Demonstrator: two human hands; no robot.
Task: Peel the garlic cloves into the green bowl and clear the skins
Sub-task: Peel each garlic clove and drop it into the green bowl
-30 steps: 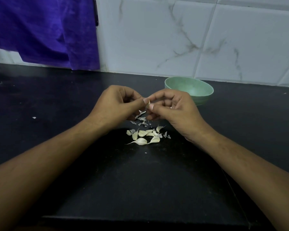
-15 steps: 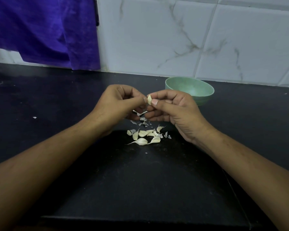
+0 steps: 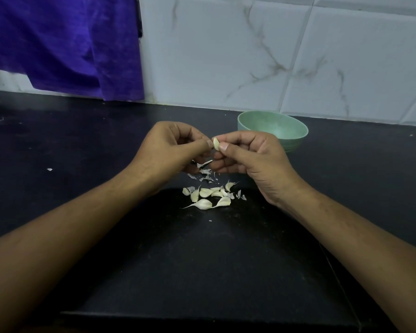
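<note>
Black counter (image 3: 82, 164), pale smooth garlic clove (image 3: 216, 143)

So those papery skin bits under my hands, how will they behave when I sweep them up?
The garlic skins look thin and curled, so probably very light and apt to scatter or cling to a hand. They lie among unpeeled cloves on the dark counter, so pinching may work better than pushing.

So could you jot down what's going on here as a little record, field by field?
Held item: garlic clove, pinched between both thumbs
Left hand: closed on the clove
Right hand: closed on the clove
Green bowl: behind the right hand, near the wall; contents not visible
Clove pile: on the black counter, below the hands
Skins: scattered between hands and pile
</note>
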